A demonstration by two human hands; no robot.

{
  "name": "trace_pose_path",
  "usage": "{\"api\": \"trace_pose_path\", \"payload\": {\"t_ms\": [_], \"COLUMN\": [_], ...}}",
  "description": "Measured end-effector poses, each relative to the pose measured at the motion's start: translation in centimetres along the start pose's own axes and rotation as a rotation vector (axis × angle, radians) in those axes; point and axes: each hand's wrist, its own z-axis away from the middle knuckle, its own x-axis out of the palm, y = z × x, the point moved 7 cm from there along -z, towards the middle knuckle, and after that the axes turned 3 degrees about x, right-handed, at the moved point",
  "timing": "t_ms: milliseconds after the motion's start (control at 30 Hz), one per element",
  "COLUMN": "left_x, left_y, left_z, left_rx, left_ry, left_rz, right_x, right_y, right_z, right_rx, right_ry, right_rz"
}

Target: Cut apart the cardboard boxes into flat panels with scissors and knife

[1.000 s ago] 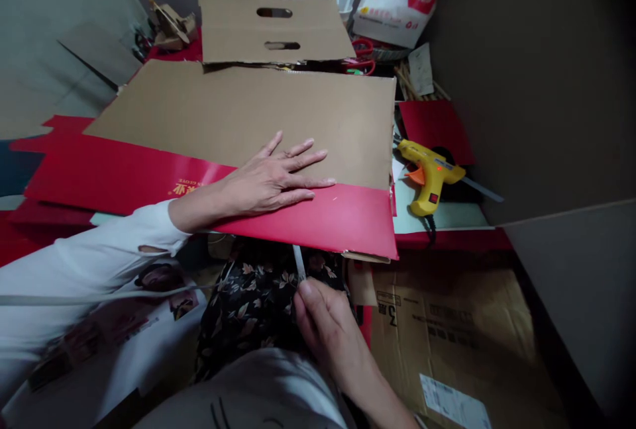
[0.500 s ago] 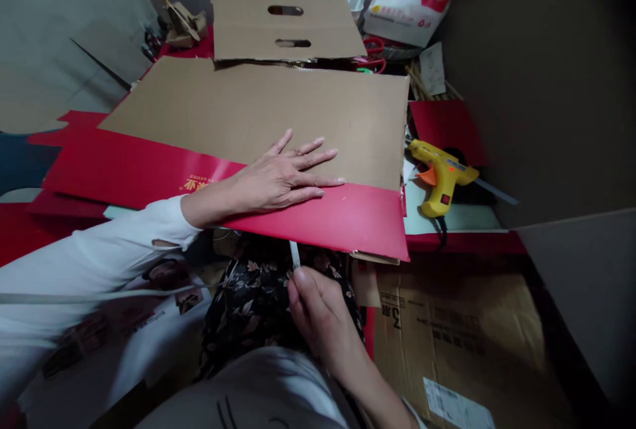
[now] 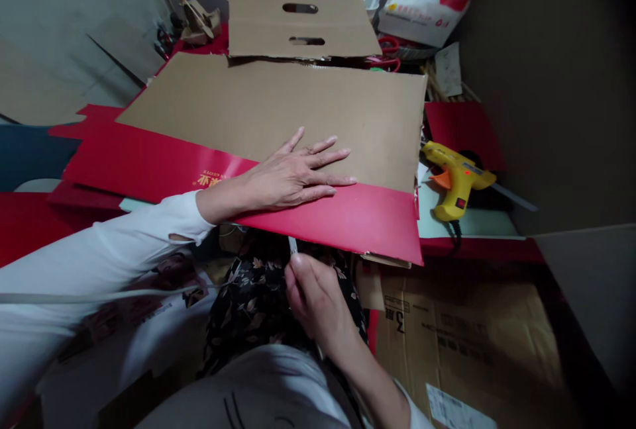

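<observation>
A large flattened cardboard sheet [image 3: 258,104], brown with a red printed strip [image 3: 358,220] along its near edge, lies across the work surface. My left hand [image 3: 293,174] presses flat on it with fingers spread, straddling the line between brown and red. Just below the red edge, my right hand [image 3: 313,296] is closed around a thin white blade-like tool [image 3: 293,245] whose tip points up at the underside of that edge. Most of the tool is hidden inside the fist.
A yellow glue gun [image 3: 454,177] lies right of the sheet on a pale mat. A brown handle flap with two slots [image 3: 303,25] stands behind, with a white bag [image 3: 427,2] and sticks beyond. A printed carton [image 3: 467,336] sits lower right; my floral-clad lap [image 3: 248,303] is below.
The view has shifted, so everything sits further right in frame. My right hand with the white tool has crept up closer under the red edge. My left hand stays pressed in place.
</observation>
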Motion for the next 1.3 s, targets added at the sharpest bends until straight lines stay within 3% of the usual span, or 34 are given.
{"api": "trace_pose_path", "payload": {"t_ms": [100,333,567,800,1033,1300], "left_x": [-0.1,-0.2,-0.3,-0.4,-1.0,-0.9], "left_y": [0.0,0.1,-0.1,-0.1,0.4,0.4], "left_z": [0.0,0.1,0.1,0.0,-0.1,0.1], "left_rx": [-0.017,0.002,-0.002,-0.003,-0.022,-0.011], "left_ry": [-0.012,0.021,0.054,0.078,0.081,0.105], "left_rz": [-0.003,-0.044,-0.115,-0.116,-0.121,-0.134], "right_x": [0.3,1.4,1.5,2.4,3.1,3.6], "right_y": [-0.6,0.4,-0.6,0.7,-0.4,-0.4], "right_z": [-1.0,1.1,-1.5,0.7,-2.3,-0.7], "right_rx": [-0.038,-0.052,-0.041,0.0,0.001,-0.044], "right_ry": [0.034,0.005,0.025,-0.015,-0.024,-0.019], "right_rz": [-0.021,0.094,0.041,0.079,-0.084,0.009]}}
